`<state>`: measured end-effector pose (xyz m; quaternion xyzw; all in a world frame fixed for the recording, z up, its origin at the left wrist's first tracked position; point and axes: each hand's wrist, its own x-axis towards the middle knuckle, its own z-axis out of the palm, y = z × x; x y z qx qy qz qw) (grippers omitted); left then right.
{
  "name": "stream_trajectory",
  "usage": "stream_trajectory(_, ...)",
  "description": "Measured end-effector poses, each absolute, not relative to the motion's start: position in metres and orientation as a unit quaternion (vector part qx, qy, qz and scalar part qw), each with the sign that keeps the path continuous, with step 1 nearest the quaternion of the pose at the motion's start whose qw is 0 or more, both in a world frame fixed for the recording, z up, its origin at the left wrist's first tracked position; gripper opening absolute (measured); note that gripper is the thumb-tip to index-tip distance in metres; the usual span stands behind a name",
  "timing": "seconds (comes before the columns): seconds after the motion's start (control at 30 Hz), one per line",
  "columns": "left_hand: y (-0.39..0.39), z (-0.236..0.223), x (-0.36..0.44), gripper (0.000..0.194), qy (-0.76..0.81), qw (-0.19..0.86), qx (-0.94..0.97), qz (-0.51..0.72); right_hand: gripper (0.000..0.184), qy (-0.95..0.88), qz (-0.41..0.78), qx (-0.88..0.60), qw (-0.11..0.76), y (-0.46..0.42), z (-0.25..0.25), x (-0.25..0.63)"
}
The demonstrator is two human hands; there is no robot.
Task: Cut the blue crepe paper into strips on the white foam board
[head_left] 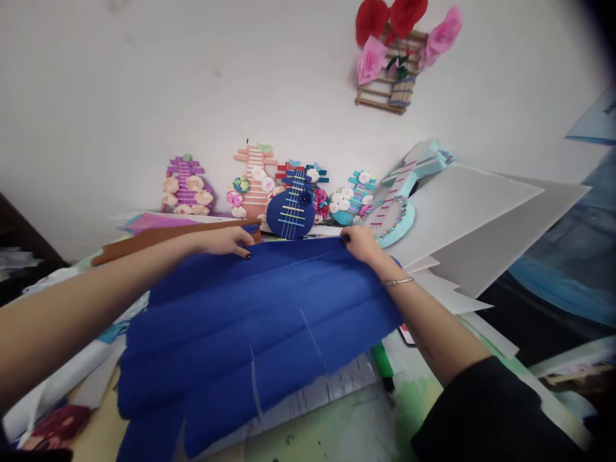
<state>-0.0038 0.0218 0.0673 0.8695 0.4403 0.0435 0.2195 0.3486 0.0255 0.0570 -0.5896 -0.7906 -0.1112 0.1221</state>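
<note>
A wide sheet of blue crepe paper (260, 308) spreads across the table in front of me, with crosswise folds and two whitish lines on its near half. Its near edge is ragged, with a slit at the lower left. At the far edge, left of centre, my left hand (228, 241) pinches the paper, thumb on top. Farther right along the same edge, my right hand (360, 242) grips the paper with its fingers curled; its fingertips are partly hidden.
Behind the paper stand several flower-decorated paper lutes, a dark blue one (290, 212) nearest. A larger pale-blue one (397, 205) leans at right beside white boards (471, 205). A brown roll (139, 242) lies at left. A green marker (382, 360) lies by the paper's right near edge.
</note>
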Motion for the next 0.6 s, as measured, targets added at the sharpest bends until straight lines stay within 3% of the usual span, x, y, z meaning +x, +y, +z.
stream_trajectory(0.33, 0.063, -0.024, -0.007, 0.029, 0.435, 0.229, 0.869, 0.063, 0.034, -0.791, -0.080, -0.598, 0.102, 0.042, -0.018, 0.349)
stream_trajectory(0.6, 0.086, -0.049, -0.001, 0.030, 0.460, 0.176, 0.868, 0.066, 0.040, -0.761, -0.127, -0.613, 0.170, 0.037, -0.032, 0.348)
